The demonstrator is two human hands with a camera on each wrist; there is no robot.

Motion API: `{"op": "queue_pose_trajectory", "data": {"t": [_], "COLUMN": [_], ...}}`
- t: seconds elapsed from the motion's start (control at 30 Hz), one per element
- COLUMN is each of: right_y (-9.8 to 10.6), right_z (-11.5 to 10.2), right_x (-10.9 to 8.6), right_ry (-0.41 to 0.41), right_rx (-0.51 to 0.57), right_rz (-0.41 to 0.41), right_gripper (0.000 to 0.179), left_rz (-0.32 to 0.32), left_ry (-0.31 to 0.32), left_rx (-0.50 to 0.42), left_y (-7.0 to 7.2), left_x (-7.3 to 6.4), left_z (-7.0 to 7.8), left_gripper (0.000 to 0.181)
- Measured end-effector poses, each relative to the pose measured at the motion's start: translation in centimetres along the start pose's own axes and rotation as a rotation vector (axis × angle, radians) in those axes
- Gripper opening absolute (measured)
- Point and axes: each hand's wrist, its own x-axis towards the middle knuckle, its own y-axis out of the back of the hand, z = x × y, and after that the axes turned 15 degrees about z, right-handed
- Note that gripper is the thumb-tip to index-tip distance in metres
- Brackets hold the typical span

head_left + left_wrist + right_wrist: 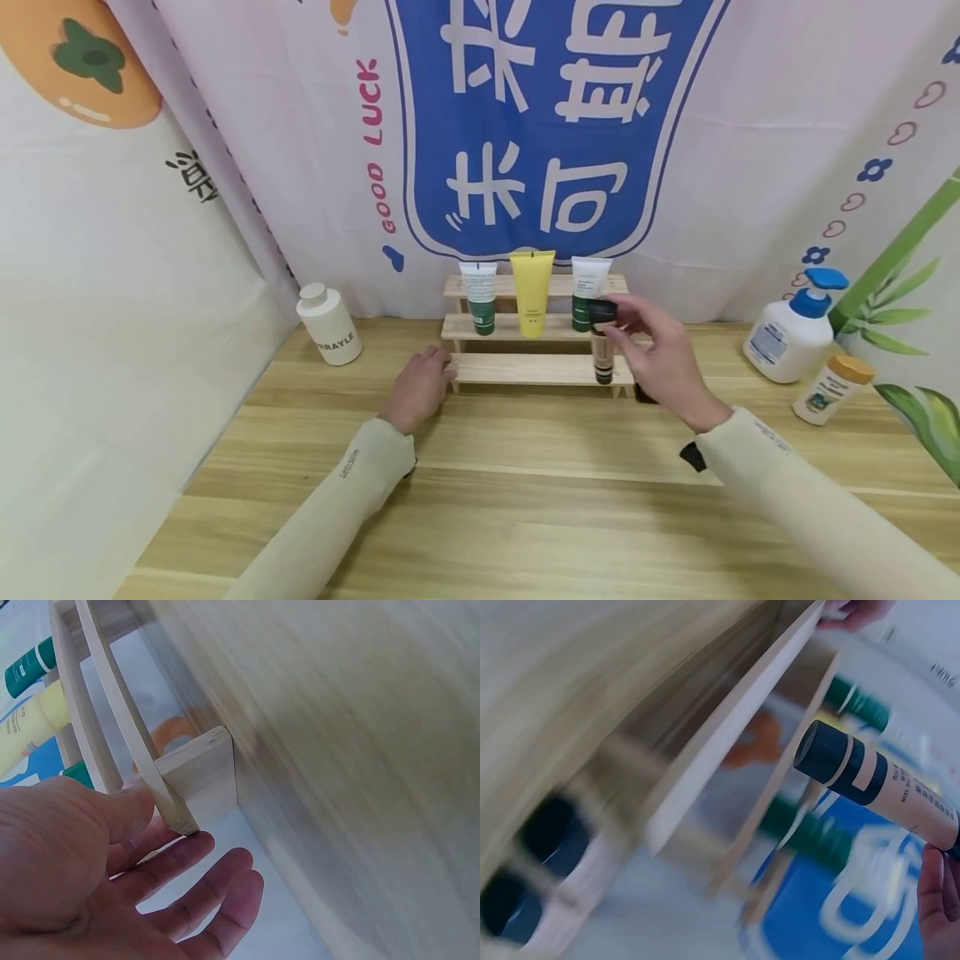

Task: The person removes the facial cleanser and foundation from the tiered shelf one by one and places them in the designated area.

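Observation:
A tiered wooden rack (525, 368) stands near the back of the table. My left hand (417, 390) holds the left end of its lowest shelf, thumb and index finger around the wood (169, 791) in the left wrist view. With thumb and fingers my right hand (663, 354) grips a beige bottle (603, 346) with black ends by its upper part. The bottle is upright in front of the lowest shelf's right end; whether it touches is unclear. Higher up stand a green-and-white tube (480, 296), a yellow tube (532, 292) and another green-and-white tube (591, 275), partly behind the right hand.
A white bottle (328, 325) stands left of the rack. At the right are a pump bottle (787, 337) with a blue top and a small bottle (831, 392) with an orange cap. Two blurred dark-ended containers (555, 836) show in the right wrist view. A printed cloth hangs behind.

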Motion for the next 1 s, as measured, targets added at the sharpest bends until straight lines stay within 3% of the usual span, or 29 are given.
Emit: {"op": "queue_pose_trajectory", "data": {"t": [0.4, 0.57, 0.77, 1.0], "right_y": [6.9, 9.1, 10.3, 10.3], "right_z": [4.4, 5.5, 7.3, 10.2], "right_x": [-1.1, -1.2, -1.9, -2.6], "right_ry": [-0.142, -0.28, -0.504, -0.611], "right_rx": [-0.304, -0.446, -0.559, -0.578], "right_rz": [0.042, -0.044, -0.227, -0.31], "right_gripper": [0.041, 0.039, 0.042, 0.04], "left_rz": [0.016, 0.014, 0.018, 0.017], "left_ry": [-0.022, -0.023, -0.021, -0.02], "left_rx": [0.0, 0.009, 0.006, 0.006], "left_y": [0.1, 0.3, 0.2, 0.2], "left_x": [0.0, 0.0, 0.0, 0.0], "left_z": [0.2, 0.2, 0.1, 0.2], "left_gripper": [0.028, 0.028, 0.028, 0.028]}}
